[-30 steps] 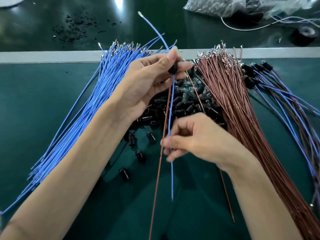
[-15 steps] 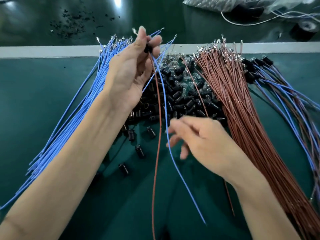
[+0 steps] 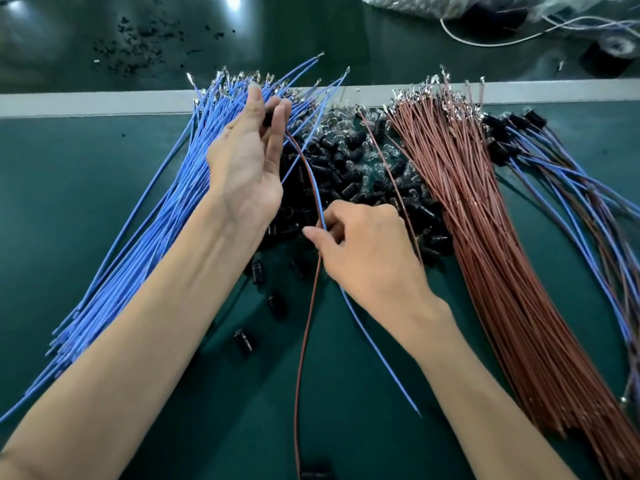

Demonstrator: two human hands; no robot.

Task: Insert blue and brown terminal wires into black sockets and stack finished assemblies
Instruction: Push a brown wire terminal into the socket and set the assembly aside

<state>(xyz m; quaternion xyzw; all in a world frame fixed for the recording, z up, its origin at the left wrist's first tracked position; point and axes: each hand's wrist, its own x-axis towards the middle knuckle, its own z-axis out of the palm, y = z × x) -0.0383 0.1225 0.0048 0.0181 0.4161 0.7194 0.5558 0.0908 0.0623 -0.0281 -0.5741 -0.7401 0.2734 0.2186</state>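
Above the green desk (image 3: 52, 202), centre: I am holding my left hand (image 3: 249, 168) raised, its fingertips pinching a black socket (image 3: 267, 118) from which one brown wire (image 3: 303, 341) and one blue wire (image 3: 394, 375) are hanging down toward me. My right hand (image 3: 363, 258) is pinching that blue wire partway down, just over the pile of loose sockets (image 3: 363, 168). Flanking the pile, the blue wire bundle (image 3: 156, 237) is lying to the left, the brown wire bundle (image 3: 502, 254) to the right, and the finished assemblies (image 3: 571, 188) are resting at the far right.
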